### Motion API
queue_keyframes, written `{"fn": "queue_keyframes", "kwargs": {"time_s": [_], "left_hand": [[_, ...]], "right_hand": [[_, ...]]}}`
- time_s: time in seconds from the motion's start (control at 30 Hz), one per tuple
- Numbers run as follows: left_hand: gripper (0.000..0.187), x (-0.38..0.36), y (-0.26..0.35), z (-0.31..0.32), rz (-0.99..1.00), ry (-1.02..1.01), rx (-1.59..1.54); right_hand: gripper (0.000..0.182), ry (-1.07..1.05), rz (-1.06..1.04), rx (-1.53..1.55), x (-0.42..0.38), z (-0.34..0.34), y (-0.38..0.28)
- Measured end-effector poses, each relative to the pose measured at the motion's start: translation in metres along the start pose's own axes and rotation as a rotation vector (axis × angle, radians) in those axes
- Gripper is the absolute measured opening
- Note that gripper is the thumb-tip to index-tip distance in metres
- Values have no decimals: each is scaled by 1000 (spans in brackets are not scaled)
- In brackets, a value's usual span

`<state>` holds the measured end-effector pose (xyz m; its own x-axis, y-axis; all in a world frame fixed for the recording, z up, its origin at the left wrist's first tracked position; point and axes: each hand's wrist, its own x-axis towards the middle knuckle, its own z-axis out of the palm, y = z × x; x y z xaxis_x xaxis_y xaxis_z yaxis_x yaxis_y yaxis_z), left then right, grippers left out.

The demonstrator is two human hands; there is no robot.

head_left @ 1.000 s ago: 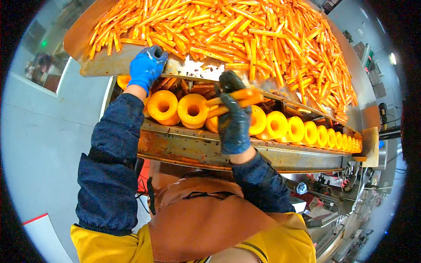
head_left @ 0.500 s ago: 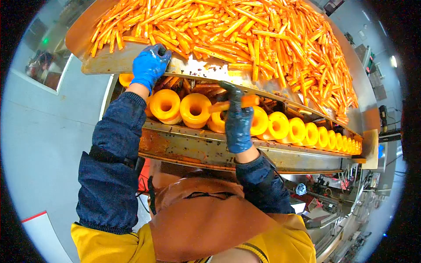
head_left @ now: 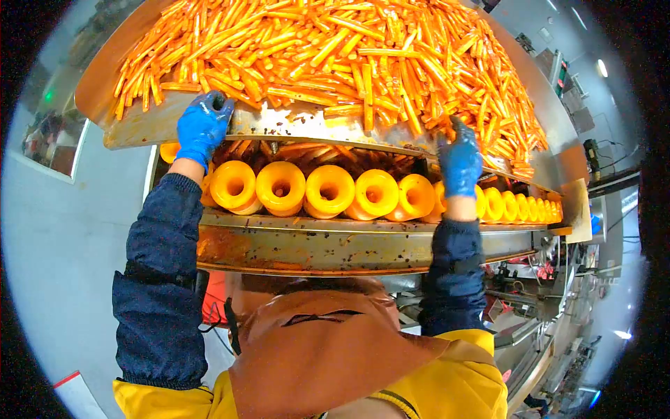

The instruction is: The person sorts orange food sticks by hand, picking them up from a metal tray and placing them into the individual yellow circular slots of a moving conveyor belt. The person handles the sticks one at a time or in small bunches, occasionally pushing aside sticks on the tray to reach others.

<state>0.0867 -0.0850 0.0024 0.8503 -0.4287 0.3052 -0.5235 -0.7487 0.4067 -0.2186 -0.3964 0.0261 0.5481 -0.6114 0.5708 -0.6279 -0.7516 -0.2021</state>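
My left hand (head_left: 204,127), in a blue glove with dark-stained fingertips, rests at the left front edge of the metal tray (head_left: 167,119). Its fingers are curled inward; whatever may be in them is hidden. My right hand (head_left: 460,164), also gloved in blue, is over the tray's front edge farther right. Its thumb and fingertips are apart near the heaped orange sticks (head_left: 349,49), and I see nothing held. Below the tray runs a row of yellow ring-mouthed cups (head_left: 329,192); my right wrist covers part of the row.
Under the tray, behind the cups, lie more orange sticks (head_left: 314,152). A stained metal ledge (head_left: 335,244) with dark crumbs runs along the front. A pale board (head_left: 576,209) stands at the right end. Machinery (head_left: 537,293) sits at lower right.
My right hand has moved right and up from over the cups to the tray edge. The orange stick it held is no longer in it. My left hand stays at the tray edge.
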Motion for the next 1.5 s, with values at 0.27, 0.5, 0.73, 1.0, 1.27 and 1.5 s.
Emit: {"fn": "queue_keyframes", "kwargs": {"time_s": [0.27,0.5,0.73,1.0,1.27,1.5], "left_hand": [[33,2,1,-1,5,13,8],[33,1,1,0,-10,19,-31],[32,-1,4,-3,-11,28,-55],[33,0,5,-3,4,16,-55],[34,-1,3,-3,-3,2,11],[34,3,-3,2,-10,-7,-19]], "right_hand": [[36,-266,178,257,68,-18,52],[47,-632,-103,-321,187,30,-29],[47,-759,-214,-76,182,63,-22],[30,-523,421,817,125,28,31],[38,-425,444,1497,2,-22,-13],[24,-110,521,1446,-65,-26,-60]]}}
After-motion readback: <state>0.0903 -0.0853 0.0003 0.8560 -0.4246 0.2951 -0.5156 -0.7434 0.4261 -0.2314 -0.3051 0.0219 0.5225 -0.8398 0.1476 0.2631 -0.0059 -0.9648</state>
